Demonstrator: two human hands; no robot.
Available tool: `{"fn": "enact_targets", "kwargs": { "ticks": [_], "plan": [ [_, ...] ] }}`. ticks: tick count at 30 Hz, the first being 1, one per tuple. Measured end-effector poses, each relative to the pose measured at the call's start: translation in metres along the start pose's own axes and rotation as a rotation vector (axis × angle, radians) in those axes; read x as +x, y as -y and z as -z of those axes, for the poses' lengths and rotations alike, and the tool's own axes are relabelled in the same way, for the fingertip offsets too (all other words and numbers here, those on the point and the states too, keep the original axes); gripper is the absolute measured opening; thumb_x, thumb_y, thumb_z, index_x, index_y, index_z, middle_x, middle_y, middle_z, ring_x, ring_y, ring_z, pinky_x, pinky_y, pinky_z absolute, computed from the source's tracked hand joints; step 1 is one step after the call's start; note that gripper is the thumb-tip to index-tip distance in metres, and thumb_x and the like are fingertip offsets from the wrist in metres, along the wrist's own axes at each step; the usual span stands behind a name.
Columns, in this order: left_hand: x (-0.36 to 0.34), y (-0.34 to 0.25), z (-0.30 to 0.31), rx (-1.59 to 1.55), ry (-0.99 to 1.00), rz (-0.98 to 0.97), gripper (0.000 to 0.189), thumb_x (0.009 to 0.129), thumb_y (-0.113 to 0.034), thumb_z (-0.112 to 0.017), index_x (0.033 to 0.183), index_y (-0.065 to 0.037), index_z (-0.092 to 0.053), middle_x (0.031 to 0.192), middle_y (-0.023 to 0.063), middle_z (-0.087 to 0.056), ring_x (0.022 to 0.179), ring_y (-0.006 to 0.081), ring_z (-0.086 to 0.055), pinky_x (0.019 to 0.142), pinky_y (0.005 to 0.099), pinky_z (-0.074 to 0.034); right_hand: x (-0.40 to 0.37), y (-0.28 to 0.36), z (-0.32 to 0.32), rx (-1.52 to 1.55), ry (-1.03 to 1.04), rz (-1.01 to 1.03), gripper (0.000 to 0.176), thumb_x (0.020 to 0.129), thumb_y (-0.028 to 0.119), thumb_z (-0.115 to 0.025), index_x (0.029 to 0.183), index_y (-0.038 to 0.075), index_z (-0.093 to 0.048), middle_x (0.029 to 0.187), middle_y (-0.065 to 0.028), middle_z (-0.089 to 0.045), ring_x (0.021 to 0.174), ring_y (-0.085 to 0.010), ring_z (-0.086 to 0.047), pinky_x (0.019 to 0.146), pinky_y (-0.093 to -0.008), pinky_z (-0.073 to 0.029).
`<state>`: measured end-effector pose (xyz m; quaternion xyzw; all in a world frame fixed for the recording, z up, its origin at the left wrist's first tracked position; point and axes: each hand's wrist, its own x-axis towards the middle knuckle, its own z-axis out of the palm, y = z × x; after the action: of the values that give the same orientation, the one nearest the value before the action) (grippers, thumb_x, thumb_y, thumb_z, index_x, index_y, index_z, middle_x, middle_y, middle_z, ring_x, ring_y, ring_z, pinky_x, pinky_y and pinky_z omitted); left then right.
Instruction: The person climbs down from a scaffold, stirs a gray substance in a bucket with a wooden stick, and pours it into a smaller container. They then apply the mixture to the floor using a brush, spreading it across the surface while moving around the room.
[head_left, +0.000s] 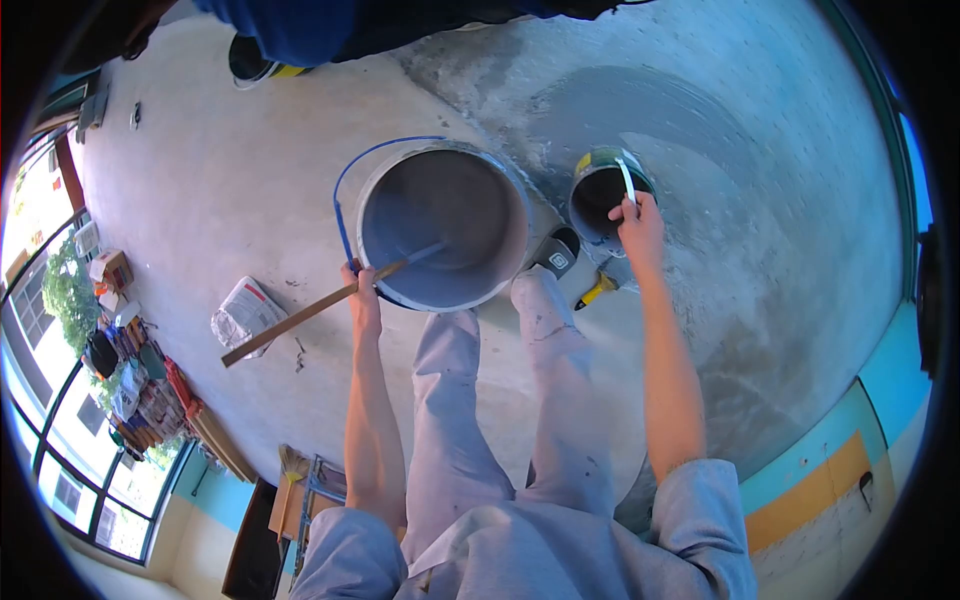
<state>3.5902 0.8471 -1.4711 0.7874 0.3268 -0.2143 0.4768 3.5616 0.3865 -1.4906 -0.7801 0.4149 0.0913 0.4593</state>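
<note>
A large bucket (522, 220) of grey, wet-looking mix stands in front of my feet, its blue wire handle (338, 200) hanging over to the left. My left hand (364, 288) is closed at the bucket's left side, where the handle meets a long wooden stick (290, 326). The stick slants over the rim, its far end in the mix. My right hand (641, 228) is closed on the pale handle (627, 178) of a small bucket (598, 160), which has a dark inside and a green-yellow outside.
Beside my slippered foot (556, 255) lies a yellow-handled tool (597, 290). A crumpled white bag (246, 312) lies to the left. Another small bucket (246, 62) stands near a person in blue (300, 30) at the top. Wet grey mix (640, 105) coats the floor at upper right.
</note>
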Motion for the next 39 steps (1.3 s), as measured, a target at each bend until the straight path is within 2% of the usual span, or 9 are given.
{"fn": "enact_targets", "kwargs": {
  "ticks": [3,7,8,12,15,27,34,36,39],
  "plan": [
    [-0.021,-0.024,-0.018,0.047,-0.024,0.018,0.044,0.085,-0.032,-0.048,0.118,-0.005,-0.039,0.101,0.0069,-0.045,0.091,0.0166,-0.044,0.076,0.0308,-0.038,0.019,0.01,0.014,-0.115,0.001,-0.013,0.015,0.092,0.016,-0.053,0.093,0.002,-0.055,0.064,-0.0064,-0.064,0.059,-0.0217,-0.062,0.061,-0.0381,-0.047],
    [-0.039,-0.046,-0.04,0.092,-0.056,-0.029,0.045,0.085,-0.03,-0.048,0.118,-0.002,-0.039,0.102,0.0083,-0.044,0.092,0.0172,-0.044,0.081,0.0303,-0.037,0.039,0.025,0.041,-0.039,-0.013,-0.209,0.022,0.092,0.022,-0.053,0.092,0.001,-0.055,0.061,-0.0091,-0.064,0.06,-0.0257,-0.064,0.061,-0.0411,-0.048],
    [-0.043,-0.053,-0.046,0.09,-0.076,-0.041,0.046,0.085,-0.029,-0.049,0.119,0.0,-0.037,0.104,0.0105,-0.044,0.094,0.019,-0.044,0.084,0.0315,-0.037,0.04,0.038,0.051,-0.092,-0.023,-0.276,0.023,0.093,0.024,-0.052,0.095,0.001,-0.056,0.07,-0.0148,-0.065,0.068,-0.0335,-0.064,0.065,-0.0443,-0.048],
    [-0.054,-0.076,-0.071,0.119,-0.137,-0.065,0.051,0.084,-0.025,-0.049,0.122,0.005,-0.033,0.112,0.0172,-0.045,0.103,0.0248,-0.045,0.093,0.0351,-0.035,0.069,-0.004,0.068,-0.248,-0.195,-0.006,0.025,0.093,0.026,-0.051,0.105,0.004,-0.055,0.092,-0.0252,-0.063,0.089,-0.0452,-0.058,0.074,-0.0482,-0.046],
    [-0.061,-0.091,-0.086,0.117,-0.111,-0.037,0.054,0.084,-0.027,-0.05,0.125,0.004,-0.032,0.118,0.0175,-0.042,0.109,0.0244,-0.042,0.096,0.0343,-0.033,0.075,0.015,0.07,-0.331,-0.273,0.079,0.023,0.09,0.023,-0.052,0.104,0.004,-0.056,0.09,-0.0254,-0.063,0.088,-0.0448,-0.059,0.075,-0.05,-0.046],
    [-0.078,-0.115,-0.119,0.161,-0.148,-0.063,0.053,0.083,-0.018,-0.051,0.124,0.007,-0.028,0.117,0.0239,-0.044,0.11,0.0301,-0.046,0.097,0.0373,-0.034,0.073,0.039,-0.038,-0.224,-0.009,0.073,0.019,0.085,0.015,-0.057,0.099,0.004,-0.051,0.08,-0.0262,-0.063,0.082,-0.0464,-0.06,0.072,-0.0531,-0.047],
    [-0.083,-0.118,-0.146,0.196,-0.155,-0.128,0.055,0.08,-0.018,-0.052,0.121,0.011,-0.029,0.115,0.0299,-0.045,0.107,0.0364,-0.049,0.097,0.0415,-0.035,0.065,0.058,-0.035,0.127,0.193,-0.035,0.013,0.088,0.007,-0.052,0.099,0.0,-0.052,0.068,-0.0123,-0.064,0.055,-0.022,-0.063,0.053,-0.0354,-0.049],
    [-0.086,-0.122,-0.152,0.226,-0.154,-0.138,0.056,0.08,-0.02,-0.051,0.121,0.01,-0.028,0.116,0.0271,-0.043,0.108,0.0323,-0.047,0.096,0.0388,-0.035,0.068,0.059,-0.031,0.183,0.196,-0.021,0.011,0.089,0.005,-0.05,0.099,-0.001,-0.052,0.066,-0.0093,-0.063,0.05,-0.0148,-0.059,0.049,-0.0307,-0.048],
    [-0.094,-0.136,-0.165,0.251,-0.164,-0.145,0.055,0.08,-0.021,-0.051,0.12,0.01,-0.029,0.115,0.0258,-0.042,0.107,0.0311,-0.046,0.095,0.038,-0.035,0.073,0.065,-0.026,0.205,0.218,-0.006,0.012,0.09,0.006,-0.05,0.099,-0.002,-0.052,0.066,-0.0089,-0.063,0.05,-0.0145,-0.059,0.049,-0.0302,-0.047]
  ]
}}
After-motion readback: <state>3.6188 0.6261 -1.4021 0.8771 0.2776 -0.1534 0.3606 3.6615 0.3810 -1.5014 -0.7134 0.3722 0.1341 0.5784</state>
